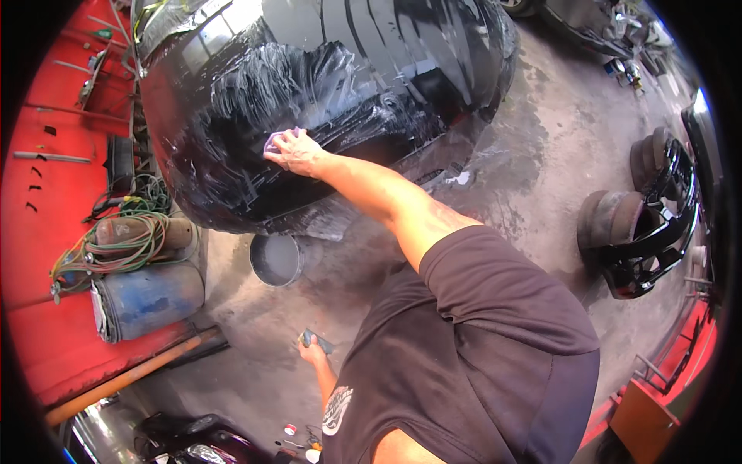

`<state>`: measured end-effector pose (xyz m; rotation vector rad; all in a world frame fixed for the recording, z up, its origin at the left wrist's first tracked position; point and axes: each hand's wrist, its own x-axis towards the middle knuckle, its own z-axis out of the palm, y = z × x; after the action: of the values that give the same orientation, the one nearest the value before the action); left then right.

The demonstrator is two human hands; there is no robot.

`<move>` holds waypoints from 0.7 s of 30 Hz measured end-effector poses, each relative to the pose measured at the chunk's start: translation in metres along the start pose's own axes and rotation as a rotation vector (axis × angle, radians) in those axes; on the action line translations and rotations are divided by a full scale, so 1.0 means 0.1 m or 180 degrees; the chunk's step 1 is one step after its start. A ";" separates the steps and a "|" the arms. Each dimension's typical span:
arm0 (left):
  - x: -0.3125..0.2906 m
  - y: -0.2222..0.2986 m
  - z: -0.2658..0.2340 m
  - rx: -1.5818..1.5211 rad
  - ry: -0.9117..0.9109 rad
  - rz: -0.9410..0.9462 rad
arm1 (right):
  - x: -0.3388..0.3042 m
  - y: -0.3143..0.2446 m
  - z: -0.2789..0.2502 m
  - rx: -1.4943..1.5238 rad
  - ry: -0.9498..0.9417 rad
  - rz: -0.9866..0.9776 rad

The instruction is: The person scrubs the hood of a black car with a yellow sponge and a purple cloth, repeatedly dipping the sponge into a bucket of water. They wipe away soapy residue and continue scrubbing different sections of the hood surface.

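One purple pad is clasped in our right hand, the fingers bent, which holds it against a glossy black car body at the top of the view. Our bare right arm stretches out to it from a dark short sleeve. Whitish, cloudy streaks cover much of the black surface above and to the right of the hand. Lower down, our left hand hangs beside our dark shirt, well apart from the car, grasping a small blue-grey block above the concrete floor. Between the car and that hand we see a round bucket holding grey liquid. To our left lie a brown cylinder, with green and orange hoses looped over it, and a blue-grey cylinder. At our right we find a black bumper beside dark tyres.
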<state>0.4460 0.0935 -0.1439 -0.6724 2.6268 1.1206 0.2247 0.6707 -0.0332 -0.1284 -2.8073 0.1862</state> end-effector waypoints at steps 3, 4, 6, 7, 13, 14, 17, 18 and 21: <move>-0.15 0.04 0.04 0.0018 -0.0007 -0.0197 | -0.04 0.19 0.09 0.0107 0.0194 0.0121; -0.16 -0.03 0.02 0.0059 0.0074 -0.0163 | -0.03 0.20 0.01 0.0102 0.0134 0.0074; -0.21 -0.11 0.03 -0.0059 0.0162 -0.0200 | -0.10 0.31 -0.15 0.0085 -0.0022 -0.0006; -0.25 -0.14 0.05 -0.0111 0.0198 -0.0230 | -0.15 0.37 -0.22 -0.0100 0.0102 -0.0045; -0.65 0.36 0.63 -0.0086 0.0365 -0.0055 | -0.36 1.32 -0.28 -0.0105 0.0220 -0.0300; -0.77 0.47 0.78 0.0119 0.0568 -0.0006 | -0.38 1.41 -0.27 -0.0030 0.0214 -0.0364; -1.10 0.69 1.06 0.0297 0.0967 0.0225 | -0.38 1.45 -0.40 0.0318 0.0306 -0.0698; -1.17 0.69 1.13 0.0013 0.0956 0.0401 | -0.41 1.45 -0.48 0.0520 0.0484 -0.0805; -1.48 1.46 1.50 -0.0805 0.0510 0.0476 | -0.51 1.73 -0.44 0.0663 0.0589 -0.1081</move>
<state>0.5059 0.3393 -0.1027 -0.6446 2.7326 1.5211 0.2991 0.8407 -0.0324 0.3584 -2.5573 0.3621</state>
